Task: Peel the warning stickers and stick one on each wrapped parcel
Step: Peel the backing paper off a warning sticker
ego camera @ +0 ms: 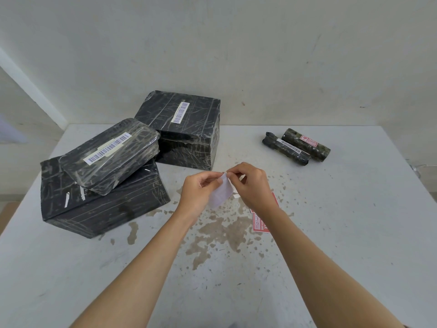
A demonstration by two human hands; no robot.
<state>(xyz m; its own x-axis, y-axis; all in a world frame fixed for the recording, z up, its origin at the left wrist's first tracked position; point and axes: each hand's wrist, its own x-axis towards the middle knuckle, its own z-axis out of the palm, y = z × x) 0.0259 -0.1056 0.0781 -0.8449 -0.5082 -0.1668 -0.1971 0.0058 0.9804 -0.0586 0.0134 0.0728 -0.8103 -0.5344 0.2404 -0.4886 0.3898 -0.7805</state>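
Note:
My left hand (198,190) and my right hand (254,184) both pinch a small sticker sheet (221,192) above the table's middle; its white back faces me. Red warning stickers (259,223) lie on the table under my right wrist. Black wrapped parcels stand at the left: a flat parcel (111,155) rests on a larger box (101,209), and a tall box (184,129) stands behind them. Two black rolled parcels lie at the back right: the near roll (285,149) carries a barcode label, the far roll (307,144) carries a red warning sticker.
The white table (343,233) has brown worn patches in its middle. A pale wall rises just behind the table's far edge. The table's left edge drops to the floor.

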